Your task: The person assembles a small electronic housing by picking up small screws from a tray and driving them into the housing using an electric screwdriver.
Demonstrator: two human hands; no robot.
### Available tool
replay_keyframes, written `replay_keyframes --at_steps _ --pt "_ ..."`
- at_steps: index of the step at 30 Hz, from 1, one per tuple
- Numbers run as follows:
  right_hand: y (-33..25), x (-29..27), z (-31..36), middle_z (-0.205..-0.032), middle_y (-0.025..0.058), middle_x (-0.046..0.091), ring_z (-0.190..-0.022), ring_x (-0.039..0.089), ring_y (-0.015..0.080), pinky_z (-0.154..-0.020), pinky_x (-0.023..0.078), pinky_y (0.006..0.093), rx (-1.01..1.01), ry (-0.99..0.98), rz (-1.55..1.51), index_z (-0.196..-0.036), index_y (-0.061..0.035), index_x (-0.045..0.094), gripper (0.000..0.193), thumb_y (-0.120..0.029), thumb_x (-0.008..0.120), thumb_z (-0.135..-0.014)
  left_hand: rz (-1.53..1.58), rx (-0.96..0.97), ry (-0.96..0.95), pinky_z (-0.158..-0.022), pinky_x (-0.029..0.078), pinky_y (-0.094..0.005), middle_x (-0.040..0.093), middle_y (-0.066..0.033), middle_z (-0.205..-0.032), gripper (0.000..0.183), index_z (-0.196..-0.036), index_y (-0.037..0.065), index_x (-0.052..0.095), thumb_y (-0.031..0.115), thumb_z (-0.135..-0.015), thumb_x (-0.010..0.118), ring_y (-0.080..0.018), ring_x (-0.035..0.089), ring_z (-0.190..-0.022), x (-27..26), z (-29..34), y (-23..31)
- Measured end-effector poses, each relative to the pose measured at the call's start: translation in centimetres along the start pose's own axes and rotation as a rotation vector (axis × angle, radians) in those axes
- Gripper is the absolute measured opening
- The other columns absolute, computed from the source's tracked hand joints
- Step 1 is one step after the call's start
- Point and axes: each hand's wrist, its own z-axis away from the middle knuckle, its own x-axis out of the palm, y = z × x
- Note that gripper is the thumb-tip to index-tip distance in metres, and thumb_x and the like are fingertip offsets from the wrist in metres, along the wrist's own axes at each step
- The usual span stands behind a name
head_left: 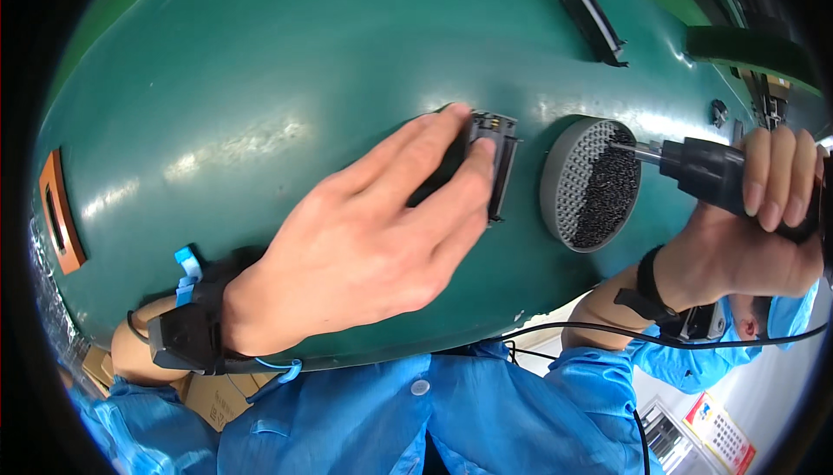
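My left hand [373, 223] holds a small black rectangular plastic part [496, 132] against the table, with fingertips on its top end and along its side. Small gold-coloured bits show at the part's upper end; much of the rest is under my fingers. Wrapped around a black electric screwdriver [707, 171] is my right hand [755, 223]. The screwdriver lies nearly level, and its metal bit points left into a round grey dish [564, 219] of small dark screws [612, 193]. Whether a screw sits on the bit is too small to tell.
A similar long black part [594, 24] lies at the far right of the green table [286, 67]. An orange-brown frame [61, 210] is at the left edge. A black cable [607, 334] runs below my right forearm. Another person in blue [694, 371] is at the lower right.
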Motion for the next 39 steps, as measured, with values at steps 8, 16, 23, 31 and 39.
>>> replay_keyframes --at_steps 8,16,23,31,39 --pt "4.2 4.2 1.6 -0.065 0.007 0.052 -0.039 0.046 0.0205 -0.031 0.042 0.0342 -0.017 -0.072 0.032 -0.096 -0.0023 0.054 0.034 -0.032 0.041 -0.106 0.018 -0.038 0.085 -0.101 0.06 -0.0424 0.067 -0.0138 -0.125 0.031 -0.099 -0.002 0.074 0.012 -0.072 0.077 -0.0371 0.065 -0.123 0.8 0.0 0.3" --pt "5.7 5.0 2.0 -0.065 0.0082 0.052 -0.039 0.047 0.0208 -0.031 0.042 0.0341 -0.026 -0.065 0.104 -0.094 -0.0019 0.053 0.034 -0.031 0.04 -0.106 0.02 -0.044 0.156 -0.099 0.061 -0.0415 0.068 -0.0126 -0.12 0.024 -0.094 -0.002 0.075 0.011 -0.073 0.075 -0.0358 0.067 -0.12 1.4 0.0 0.4" --pt "6.0 5.0 2.0 -0.066 0.0093 0.052 -0.04 0.048 0.021 -0.031 0.042 0.034 -0.03 -0.067 0.126 -0.093 -0.0016 0.052 0.035 -0.031 0.039 -0.106 0.015 -0.034 0.135 -0.099 0.061 -0.0416 0.068 -0.013 -0.119 0.024 -0.094 -0.003 0.074 0.009 -0.073 0.074 -0.0356 0.068 -0.118 1.1 -0.2 0.3" --pt "6.5 5.3 2.0 -0.066 0.0106 0.052 -0.04 0.048 0.0213 -0.031 0.042 0.0339 -0.035 -0.073 0.133 -0.091 -0.0013 0.051 0.035 -0.03 0.038 -0.106 0.001 -0.04 0.166 -0.097 0.062 -0.0399 0.069 -0.0123 -0.117 0.023 -0.093 -0.003 0.074 0.009 -0.073 0.074 -0.0348 0.068 -0.118 1.4 -0.2 0.3" --pt "6.8 4.8 2.1 -0.066 0.0118 0.052 -0.041 0.049 0.0216 -0.031 0.042 0.0338 -0.03 -0.054 0.121 -0.089 -0.001 0.05 0.036 -0.03 0.037 -0.106 -0.008 -0.033 0.145 -0.095 0.062 -0.0386 0.069 -0.01 -0.117 0.024 -0.094 -0.002 0.073 0.01 -0.073 0.074 -0.0332 0.068 -0.119 1.4 -0.2 0.2"
